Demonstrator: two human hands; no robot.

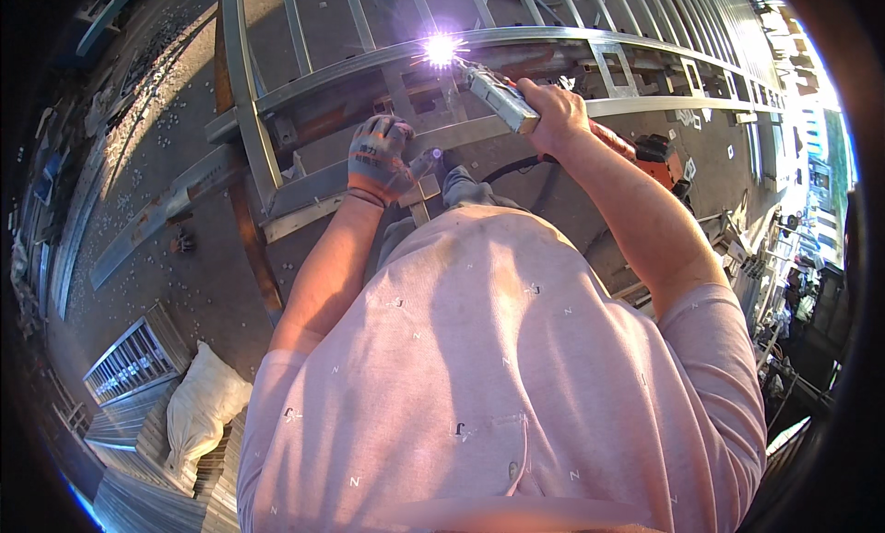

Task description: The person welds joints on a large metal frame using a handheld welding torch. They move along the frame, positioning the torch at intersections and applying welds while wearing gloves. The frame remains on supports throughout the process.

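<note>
Railing frame [525, 33]: pale metal, spread out in front of the person; looks stiff and, at that length, I'd guess heavy and awkward to shift.
Welding torch [505, 102]: grey, boxy, over the frame's near side, nose pointing at a long rail.
Arc [441, 50]: blazing at that frame rail, too bright to read the joint.
Right hand [558, 118]: bare, wrapped round the torch's rear end; sensible hold, well back from the glare.
Left hand [376, 157]: gloved, fingers curled, near the frame's closer bars; I can't tell whether it grips anything.
Best hold on frame: a rail well apart from the arc, gloved, since metal near it is probably hot and edges may be sharp.
</note>
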